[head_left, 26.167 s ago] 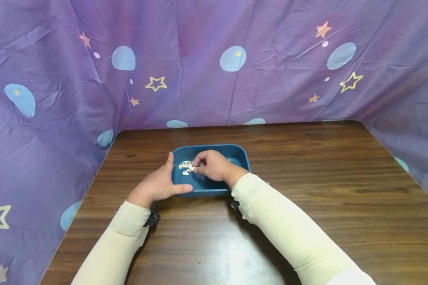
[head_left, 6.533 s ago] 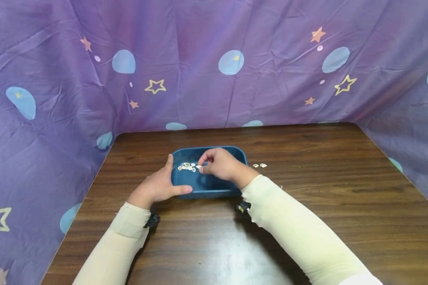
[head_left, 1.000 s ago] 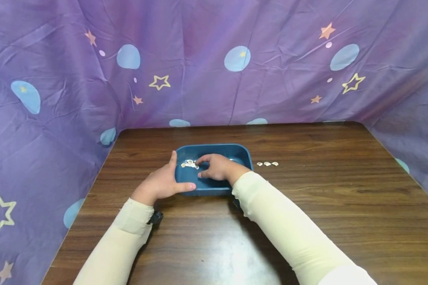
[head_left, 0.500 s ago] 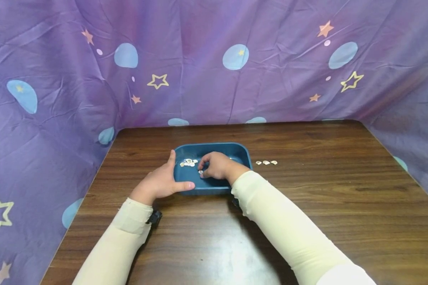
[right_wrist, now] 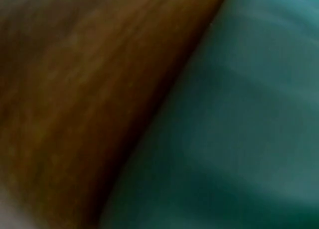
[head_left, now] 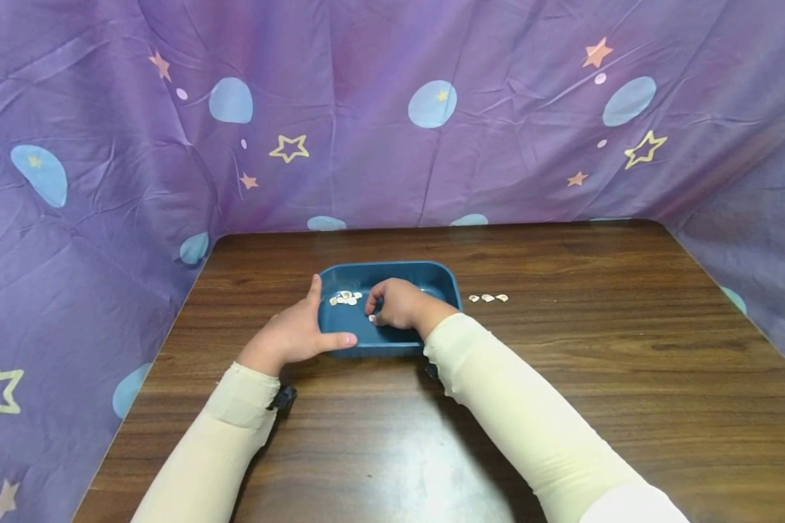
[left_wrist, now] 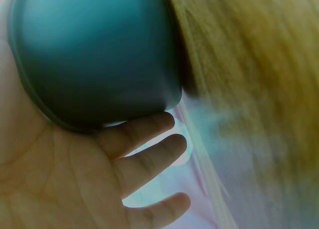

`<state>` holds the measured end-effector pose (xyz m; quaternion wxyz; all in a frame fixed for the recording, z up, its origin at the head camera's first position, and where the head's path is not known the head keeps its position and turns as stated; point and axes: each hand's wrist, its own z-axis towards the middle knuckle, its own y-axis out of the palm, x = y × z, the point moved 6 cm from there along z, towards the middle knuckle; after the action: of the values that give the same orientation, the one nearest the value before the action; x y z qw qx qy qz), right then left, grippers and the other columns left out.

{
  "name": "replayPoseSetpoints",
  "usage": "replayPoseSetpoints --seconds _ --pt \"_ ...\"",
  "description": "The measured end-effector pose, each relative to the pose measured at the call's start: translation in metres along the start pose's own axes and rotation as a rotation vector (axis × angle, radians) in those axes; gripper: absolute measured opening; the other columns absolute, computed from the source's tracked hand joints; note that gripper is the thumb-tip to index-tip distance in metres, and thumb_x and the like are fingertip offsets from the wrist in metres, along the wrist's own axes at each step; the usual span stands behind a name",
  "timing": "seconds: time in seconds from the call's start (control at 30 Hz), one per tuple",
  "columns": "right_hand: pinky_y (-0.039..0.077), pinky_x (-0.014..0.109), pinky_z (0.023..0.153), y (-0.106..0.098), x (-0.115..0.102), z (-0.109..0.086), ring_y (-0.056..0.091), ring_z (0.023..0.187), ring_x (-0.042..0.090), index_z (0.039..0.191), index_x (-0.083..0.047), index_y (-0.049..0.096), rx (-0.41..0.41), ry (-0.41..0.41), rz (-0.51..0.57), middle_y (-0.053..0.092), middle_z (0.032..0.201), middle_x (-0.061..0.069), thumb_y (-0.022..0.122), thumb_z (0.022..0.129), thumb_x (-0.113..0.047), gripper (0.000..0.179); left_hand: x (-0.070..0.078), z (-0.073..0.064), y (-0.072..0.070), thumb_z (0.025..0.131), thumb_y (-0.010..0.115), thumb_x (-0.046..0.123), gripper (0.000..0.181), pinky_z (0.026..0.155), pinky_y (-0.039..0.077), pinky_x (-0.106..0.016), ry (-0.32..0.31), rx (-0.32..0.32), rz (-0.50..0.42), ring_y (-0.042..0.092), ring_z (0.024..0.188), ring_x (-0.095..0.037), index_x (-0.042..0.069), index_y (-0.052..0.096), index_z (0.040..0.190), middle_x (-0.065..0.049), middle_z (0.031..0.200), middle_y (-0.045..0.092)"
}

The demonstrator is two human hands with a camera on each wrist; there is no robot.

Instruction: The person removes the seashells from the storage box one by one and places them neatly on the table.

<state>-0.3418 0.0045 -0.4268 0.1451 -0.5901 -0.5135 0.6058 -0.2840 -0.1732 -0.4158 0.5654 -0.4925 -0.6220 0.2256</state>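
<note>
A small white seashell (head_left: 372, 319) is at the thumb and fingertips of my right hand (head_left: 397, 303), which pinches it low inside the blue plastic bin (head_left: 425, 347). More small seashells (head_left: 347, 298) lie clustered at the bin's left end. My left hand (head_left: 289, 335) braces that end from outside, its thumb along the front rim and its forefinger up at the back left corner. In the left wrist view, straight fingers (left_wrist: 149, 164) lie spread against the bin's outer wall (left_wrist: 99, 50). The right wrist view shows only the bin's blurred wall (right_wrist: 239, 114) and the table; the hand's fingers are hidden there.
To the right of the bin, 3 seashells (head_left: 488, 298) lie in a short row on the brown wooden table (head_left: 595, 349). A purple curtain (head_left: 366, 145) with stars hangs behind the table and along both sides.
Over the last second my right hand has drawn one seashell away from the cluster, toward the front and right. Earlier, the row on the table grew to 3 seashells. My left hand stays put.
</note>
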Motion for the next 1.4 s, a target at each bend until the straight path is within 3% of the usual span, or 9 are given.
replayPoseSetpoints --seconds 0.3,0.73,1.13,1.4 --pt "0.05 0.038 0.101 -0.0015 0.0004 0.0007 0.063 0.095 0.02 0.094 -0.012 0.075 0.035 -0.021 -0.036 0.074 0.096 0.002 0.083 0.089 -0.013 0.01 0.0002 -0.0005 0.0015 0.089 0.07 0.071 0.134 0.117 0.04 -0.06 -0.005 0.002 -0.006 0.042 0.149 -0.046 0.003 -0.016 0.166 -0.03 0.169 0.024" --pt "0.05 0.038 0.098 -0.0013 0.0024 0.0001 0.062 0.093 0.02 0.092 -0.013 0.074 0.015 0.018 0.011 0.073 0.095 0.001 0.083 0.091 -0.015 0.009 -0.0003 0.0006 0.0007 0.089 0.07 0.072 0.134 0.117 0.04 -0.06 -0.007 0.002 -0.011 0.042 0.149 -0.046 0.002 -0.016 0.166 -0.03 0.169 0.024" --pt "0.05 0.037 0.091 -0.0015 0.0027 0.0013 0.061 0.087 0.019 0.09 -0.013 0.073 0.016 0.006 -0.022 0.071 0.09 0.001 0.083 0.09 -0.015 0.011 -0.0008 0.0013 0.0006 0.089 0.07 0.072 0.135 0.117 0.04 -0.06 -0.01 0.002 -0.011 0.042 0.149 -0.047 0.003 -0.017 0.166 -0.03 0.169 0.024" --pt "0.051 0.037 0.094 -0.0031 0.0013 -0.0003 0.061 0.088 0.019 0.09 -0.012 0.074 0.023 -0.003 -0.022 0.071 0.089 0.001 0.083 0.091 -0.016 0.01 0.0002 0.0005 0.0009 0.089 0.069 0.073 0.135 0.118 0.039 -0.06 -0.007 -0.001 -0.01 0.041 0.149 -0.047 0.002 -0.017 0.165 -0.03 0.17 0.023"
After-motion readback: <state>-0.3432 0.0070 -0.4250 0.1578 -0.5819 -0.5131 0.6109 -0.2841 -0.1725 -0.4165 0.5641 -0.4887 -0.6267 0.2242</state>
